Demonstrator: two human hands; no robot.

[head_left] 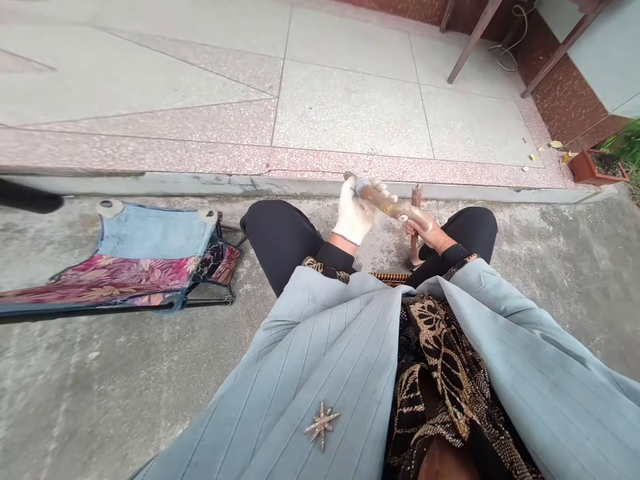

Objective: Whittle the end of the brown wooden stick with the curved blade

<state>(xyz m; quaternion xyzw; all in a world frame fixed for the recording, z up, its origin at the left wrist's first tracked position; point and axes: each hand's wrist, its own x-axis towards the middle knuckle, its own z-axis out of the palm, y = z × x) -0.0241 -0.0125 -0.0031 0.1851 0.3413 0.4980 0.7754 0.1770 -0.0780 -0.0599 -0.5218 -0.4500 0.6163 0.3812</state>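
In front of my knees, a thick wooden stick (383, 201) with a knobbly, pale brown surface lies slantwise between my hands. My left hand (353, 213), in a white knit glove, is closed round its left part, close to a grey-white band (361, 186) on the stick. Bare, my right hand (429, 231) has its fingers curled at the stick's right end. Just beyond the right fingers, an upright reddish-brown piece of wood (416, 195) runs down toward the ground; whether the right hand touches it is unclear.
Left of my knees stands a folding lounger (150, 230) with blue and flowered fabric. A low raised step (240, 183) crosses ahead, with a tiled floor (350, 100) above it. Wooden legs (475, 40) and a planter (595, 167) are at the right.
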